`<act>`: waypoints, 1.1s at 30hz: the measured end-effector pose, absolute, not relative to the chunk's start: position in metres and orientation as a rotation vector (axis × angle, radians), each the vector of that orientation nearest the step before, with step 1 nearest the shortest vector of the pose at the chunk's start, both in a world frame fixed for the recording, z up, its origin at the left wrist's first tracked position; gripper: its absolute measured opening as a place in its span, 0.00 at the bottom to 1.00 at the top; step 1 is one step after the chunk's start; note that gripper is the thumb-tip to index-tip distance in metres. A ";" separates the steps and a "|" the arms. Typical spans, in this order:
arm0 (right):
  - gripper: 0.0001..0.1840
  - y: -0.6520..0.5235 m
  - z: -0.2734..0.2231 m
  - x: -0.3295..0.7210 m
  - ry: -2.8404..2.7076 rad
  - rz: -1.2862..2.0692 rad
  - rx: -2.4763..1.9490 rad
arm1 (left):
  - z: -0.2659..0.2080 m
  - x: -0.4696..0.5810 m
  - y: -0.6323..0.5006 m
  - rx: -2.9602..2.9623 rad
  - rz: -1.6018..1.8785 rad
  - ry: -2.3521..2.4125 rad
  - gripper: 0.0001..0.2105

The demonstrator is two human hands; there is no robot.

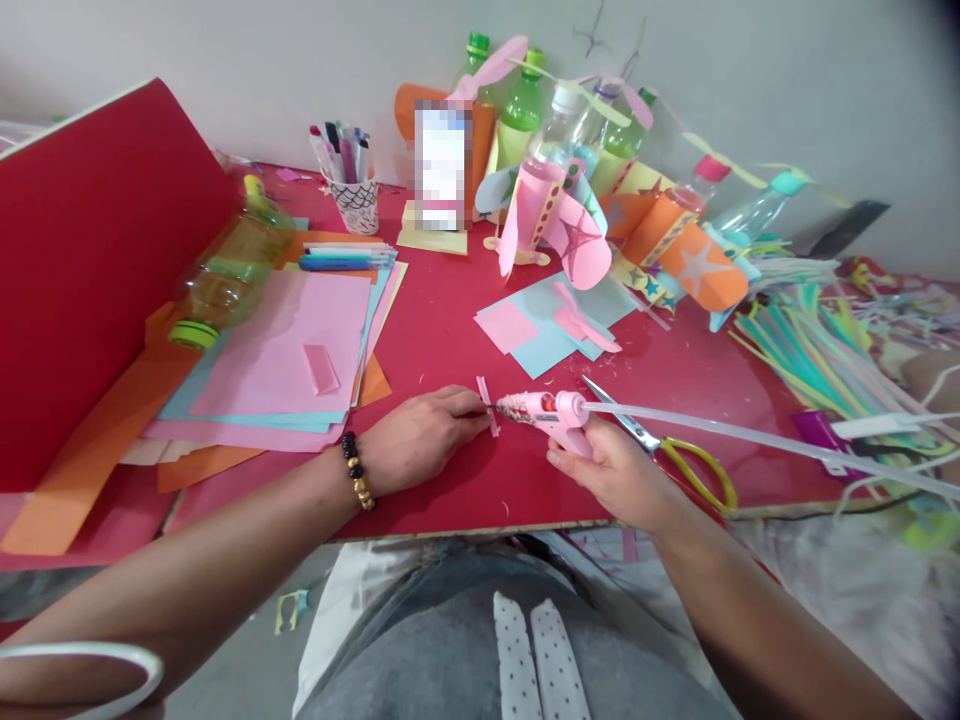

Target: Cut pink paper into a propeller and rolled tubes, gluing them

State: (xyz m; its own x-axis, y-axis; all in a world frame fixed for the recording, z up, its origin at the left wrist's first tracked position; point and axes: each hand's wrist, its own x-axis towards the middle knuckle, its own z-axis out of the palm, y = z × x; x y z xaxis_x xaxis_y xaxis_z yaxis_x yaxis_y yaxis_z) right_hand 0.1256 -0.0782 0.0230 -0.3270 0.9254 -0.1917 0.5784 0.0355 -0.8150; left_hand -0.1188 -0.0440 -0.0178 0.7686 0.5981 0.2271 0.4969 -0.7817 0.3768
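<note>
My right hand (611, 465) is closed around the handle of a pink hot glue gun (555, 410), whose nozzle points left. A long clear glue stick (697, 425) runs out of the gun's back toward the right edge. My left hand (427, 440) pinches a small folded pink paper strip (484, 388) above the red table. The nozzle tip meets or nearly meets the strip; exact contact is too small to tell. Scissors (679, 455) with yellow and red handles lie partly behind my right forearm.
Paper sheets (292, 310) and a green plastic bottle (232, 270) lie at left. A pen cup (352, 200), a phone (442, 165) and several decorated bottles (551, 200) stand along the back. Blue and pink paper pieces (532, 350) lie mid-table. Straw-like strips (806, 350) crowd the right.
</note>
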 end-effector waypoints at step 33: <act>0.14 -0.107 0.033 0.149 -1.634 1.446 -1.654 | -0.018 -0.119 -0.044 2.697 0.523 0.825 0.14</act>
State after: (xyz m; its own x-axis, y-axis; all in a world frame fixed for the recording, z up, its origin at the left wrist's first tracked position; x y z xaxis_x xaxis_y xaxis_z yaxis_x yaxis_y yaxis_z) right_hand 0.1491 -0.1067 0.0332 -0.2191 0.8994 -0.3783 0.4844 -0.2363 -0.8423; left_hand -0.1190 -0.0438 -0.0178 0.7722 0.5800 0.2593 0.4817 -0.8006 0.3563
